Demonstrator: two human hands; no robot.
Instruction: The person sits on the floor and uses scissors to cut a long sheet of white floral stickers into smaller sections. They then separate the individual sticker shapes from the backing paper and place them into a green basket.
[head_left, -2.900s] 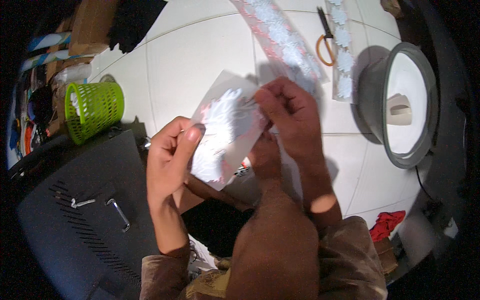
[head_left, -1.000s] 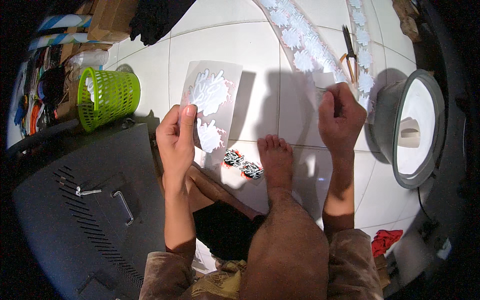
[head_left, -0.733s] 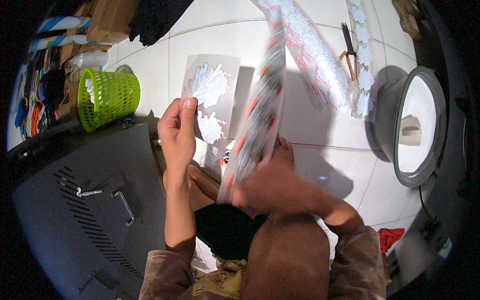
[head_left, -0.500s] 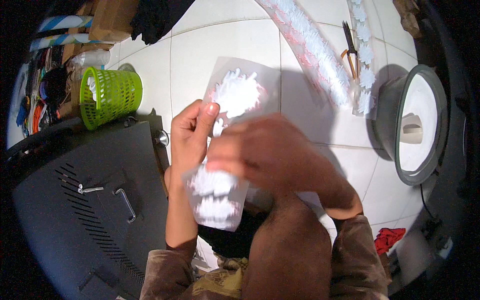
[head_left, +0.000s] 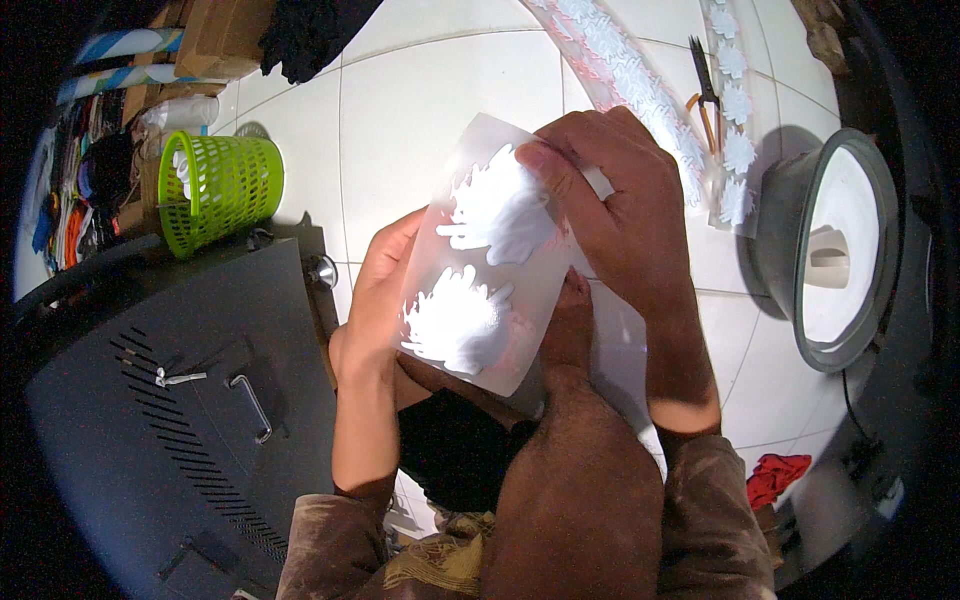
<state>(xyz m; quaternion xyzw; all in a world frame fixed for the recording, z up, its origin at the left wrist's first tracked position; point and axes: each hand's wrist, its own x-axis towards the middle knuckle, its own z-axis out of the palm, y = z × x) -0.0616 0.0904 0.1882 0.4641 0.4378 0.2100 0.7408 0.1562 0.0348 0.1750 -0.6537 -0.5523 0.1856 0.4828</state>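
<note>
Both hands hold a translucent strip of film [head_left: 425, 245] bearing white, splash-shaped stickers with pink traces near their edges. My right hand [head_left: 615, 190] pinches its upper right edge, thumb on the front face and fingers behind. At the left edge, my left hand [head_left: 390, 270] grips the strip, with most of its fingers hidden behind it. Two stickers show on the face turned toward me, an upper one [head_left: 495, 205] and a lower one [head_left: 460, 320]. The strip is tilted above my bent legs.
Long sticker strips [head_left: 640, 110] lie on the tiled floor, with orange-handled scissors [head_left: 705, 95] between them. A round lamp [head_left: 875, 250] stands at right. On the left are a green basket [head_left: 235, 195] and a dark cabinet [head_left: 190, 400]. A red cloth [head_left: 778, 480] lies lower right.
My right hand has moved up and right, from crossing the strip to its upper edge. The strip has tilted rightward, and its lower part no longer hangs below my hands.
</note>
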